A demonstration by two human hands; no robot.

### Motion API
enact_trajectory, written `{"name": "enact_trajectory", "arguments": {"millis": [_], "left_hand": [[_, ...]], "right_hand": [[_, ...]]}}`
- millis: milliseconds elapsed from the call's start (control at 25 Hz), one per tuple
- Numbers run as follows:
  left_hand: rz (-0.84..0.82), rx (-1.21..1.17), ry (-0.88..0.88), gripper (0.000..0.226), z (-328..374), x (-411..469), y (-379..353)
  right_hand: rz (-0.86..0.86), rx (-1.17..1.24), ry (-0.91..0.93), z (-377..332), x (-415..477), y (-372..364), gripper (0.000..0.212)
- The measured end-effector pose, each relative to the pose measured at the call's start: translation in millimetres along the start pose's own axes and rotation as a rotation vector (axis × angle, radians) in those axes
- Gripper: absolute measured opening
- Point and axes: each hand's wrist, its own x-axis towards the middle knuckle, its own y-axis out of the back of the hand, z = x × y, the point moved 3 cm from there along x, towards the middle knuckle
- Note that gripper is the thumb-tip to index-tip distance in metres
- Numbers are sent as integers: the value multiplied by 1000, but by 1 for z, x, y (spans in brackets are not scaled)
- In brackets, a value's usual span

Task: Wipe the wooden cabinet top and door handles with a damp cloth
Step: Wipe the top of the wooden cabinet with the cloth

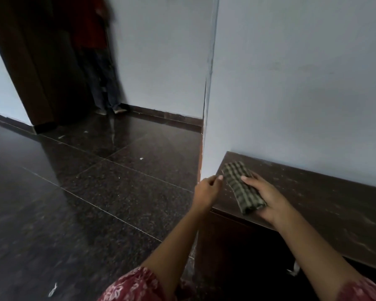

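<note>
- Red floral sleeves (132, 285) sit at the bottom edge, with both bare forearms reaching up and forward from them.
- Right hand (267, 197) lies over the near end of a folded green checked cloth (241, 187), fingers wrapped round its right side and thumb on top, gripping it.
- Cloth rests on the cabinet top (326, 192), close to the top's left end and front edge; its far end points toward the wall (302, 83).
- Left hand (207, 189) hangs just left of the cloth, over the cabinet's left corner, fingers loosely curled and holding nothing; its fingertips are near the cloth's edge, but contact cannot be told.
- Cabinet top is dark brown wood with pale dusty streaks, set against the white wall.
- Cabinet front (237, 246) below is in shadow; a pale handle (294, 270) shows low on it, blurred.
- Dark polished floor (74, 192) spreads to the left, with small white scraps on it.
- Another person's legs (105, 83) stand by a dark doorway (37, 61) far back, blurred.
</note>
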Motion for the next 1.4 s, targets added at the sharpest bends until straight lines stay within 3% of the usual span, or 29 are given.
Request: {"name": "enact_trajectory", "arguments": {"millis": [120, 240, 360, 560, 680, 760, 1040, 1400], "left_hand": [[106, 244, -79, 36, -31, 21, 7], [-153, 459, -95, 74, -44, 36, 8], [-370, 698, -130, 113, -53, 43, 11], [-483, 695, -138, 130, -68, 58, 8], [-535, 720, -164, 135, -64, 74, 4], [-541, 751, -202, 134, -54, 78, -3], [-479, 760, -187, 141, -43, 93, -37], [-520, 835, -89, 106, -47, 109, -60]], "right_hand": [[52, -252, 70, -10, 16, -4, 50], [37, -955, 274, -19, 32, -6, 55], [-69, -1504, 514, -11, 46, -13, 57], [-466, -1908, 839, 21, 49, -15, 49], [-588, -1997, 977, 28, 57, -4, 43], [-577, -2016, 947, 21, 74, -1, 42], [-323, -2055, 748, -13, 169, 12, 45], [64, -2038, 480, -48, 278, 28, 42]]}}
